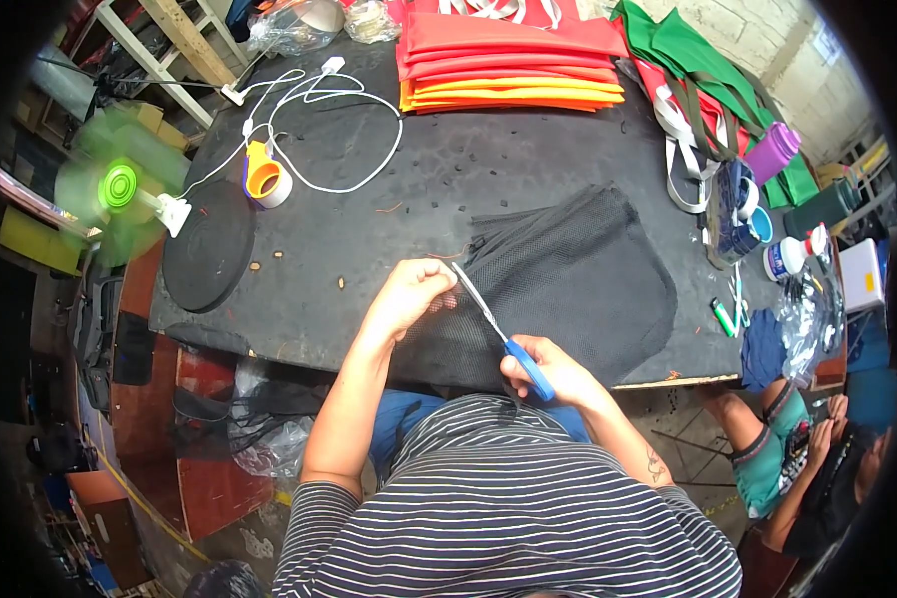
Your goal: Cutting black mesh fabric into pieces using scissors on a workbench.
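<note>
Black mesh fabric (568, 269) lies spread over the near middle of the dark table, its left part bunched in folds. My left hand (419, 294) pinches the left edge of the mesh between thumb and fingers. Blue-handled scissors (530, 367) are gripped in my right hand (558, 371), closed around the handles. The scissor blades point up and to the left, over the mesh, with their tips close to my left fingertips. Whether the blades are cutting the mesh cannot be made out.
Red and orange folded fabric (513, 65) is stacked at the back. A white cable (319, 184), a tape dispenser (266, 179), a black disc (207, 247) and a spinning green fan (118, 186) are at left. At right are a white bottle (785, 259) and a seated person (817, 458).
</note>
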The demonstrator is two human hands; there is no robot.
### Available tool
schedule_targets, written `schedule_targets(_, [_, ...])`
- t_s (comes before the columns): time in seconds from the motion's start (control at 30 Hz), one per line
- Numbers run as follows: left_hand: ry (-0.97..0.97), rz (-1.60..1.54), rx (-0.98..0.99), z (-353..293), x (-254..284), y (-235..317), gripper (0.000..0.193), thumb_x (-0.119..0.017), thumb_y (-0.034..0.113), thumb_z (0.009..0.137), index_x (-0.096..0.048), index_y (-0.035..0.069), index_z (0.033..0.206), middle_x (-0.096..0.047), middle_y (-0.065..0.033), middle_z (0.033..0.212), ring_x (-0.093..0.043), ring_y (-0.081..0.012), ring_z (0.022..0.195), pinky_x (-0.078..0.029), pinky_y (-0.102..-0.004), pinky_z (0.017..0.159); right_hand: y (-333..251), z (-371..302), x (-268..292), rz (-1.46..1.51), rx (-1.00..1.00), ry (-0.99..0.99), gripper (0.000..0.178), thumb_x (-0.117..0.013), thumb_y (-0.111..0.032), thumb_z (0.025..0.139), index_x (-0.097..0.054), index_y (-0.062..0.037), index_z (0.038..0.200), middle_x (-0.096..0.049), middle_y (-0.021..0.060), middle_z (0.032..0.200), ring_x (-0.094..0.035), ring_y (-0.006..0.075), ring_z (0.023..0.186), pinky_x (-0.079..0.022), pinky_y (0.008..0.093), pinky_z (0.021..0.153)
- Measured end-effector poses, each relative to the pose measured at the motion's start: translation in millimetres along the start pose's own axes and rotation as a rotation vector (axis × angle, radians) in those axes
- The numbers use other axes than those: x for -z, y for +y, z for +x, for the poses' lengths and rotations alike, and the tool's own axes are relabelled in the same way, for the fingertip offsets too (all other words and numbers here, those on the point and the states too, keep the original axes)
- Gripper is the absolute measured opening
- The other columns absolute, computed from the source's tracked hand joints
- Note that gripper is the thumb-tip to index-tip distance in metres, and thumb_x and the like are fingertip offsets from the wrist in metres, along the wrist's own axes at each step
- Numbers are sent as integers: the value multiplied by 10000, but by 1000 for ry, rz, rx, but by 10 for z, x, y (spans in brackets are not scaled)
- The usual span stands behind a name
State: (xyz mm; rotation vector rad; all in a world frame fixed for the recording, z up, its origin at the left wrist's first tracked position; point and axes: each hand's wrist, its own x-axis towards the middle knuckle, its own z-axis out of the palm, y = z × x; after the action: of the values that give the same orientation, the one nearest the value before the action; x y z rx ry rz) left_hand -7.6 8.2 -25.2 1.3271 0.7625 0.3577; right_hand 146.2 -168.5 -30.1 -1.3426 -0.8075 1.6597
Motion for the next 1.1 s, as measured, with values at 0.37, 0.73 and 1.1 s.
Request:
schedule_targets(0.37, [-36, 20, 30, -25, 39, 21, 151, -569, 148, 844, -617, 22, 778, -596, -25, 660, -520, -71, 578, -400, -193, 548, -41, -1, 19, -15, -119, 52, 209, -659, -221, 811, -549, -53, 754, -518, -19, 568, -474, 32, 436, -376, 151, 407])
schedule_targets(0.73, [6, 106, -271, -122, -177, 224, 124, -630, 131, 810, -657, 10, 813, -607, -39, 756, -556, -109, 708, -431, -232, 660, -183, 89, 107, 71, 375, 270, 279, -748, -136, 709, -516, -40, 831, -549, 20, 634, -549, 95, 530, -447, 203, 506])
schedule_targets(1.1, [-116, 24, -305, -168, -429, 619, 120, -610, 92, 826, -657, -16, 853, -615, -34, 738, -533, -67, 663, -436, -200, 623, -1102, -98, 403, 71, 683, 379, 326, -699, -5, 668, -453, -30, 881, -604, 111, 811, -602, 151, 726, -499, 270, 666])
